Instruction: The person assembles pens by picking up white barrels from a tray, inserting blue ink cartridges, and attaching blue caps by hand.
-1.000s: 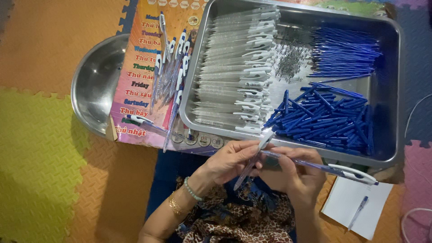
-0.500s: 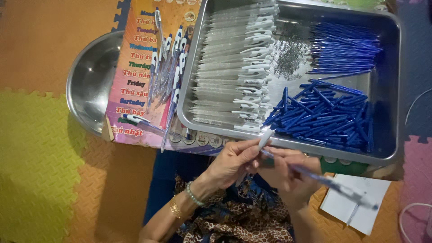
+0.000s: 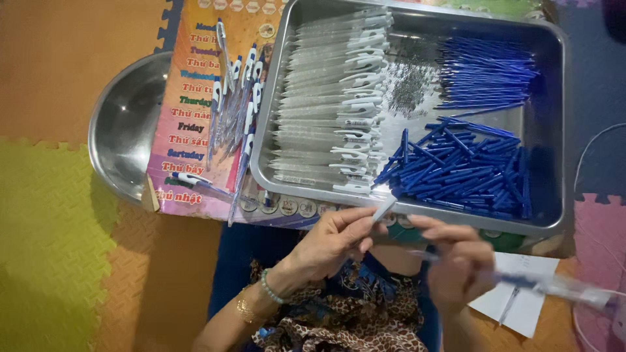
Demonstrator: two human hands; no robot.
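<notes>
The left hand [image 3: 336, 238] pinches a slim white pen tip [image 3: 383, 210] between thumb and fingers, just below the near rim of a metal tray [image 3: 554, 137]. The right hand [image 3: 456, 267] is closed round a clear pen barrel [image 3: 554, 285], blurred, which sticks out to the right over a white paper sheet [image 3: 521, 306].

The tray is rectangular, shiny, with rounded corners and low walls. Inside lie rows of clear plastic barrels [image 3: 326, 98] with white clips on the left, a heap of small grey springs [image 3: 411, 91] in the middle, thin blue refills [image 3: 486, 75] at top right and short blue caps [image 3: 463, 173] heaped at lower right.

Left of the tray, finished pens [image 3: 235, 111] lie on a glossy printed board [image 3: 189, 130], which overlaps a round steel bowl [image 3: 124, 124]. Below is a foam floor mat [image 3: 45, 215], textured, with jigsaw edges. The hands work in the narrow gap between tray rim and lap.
</notes>
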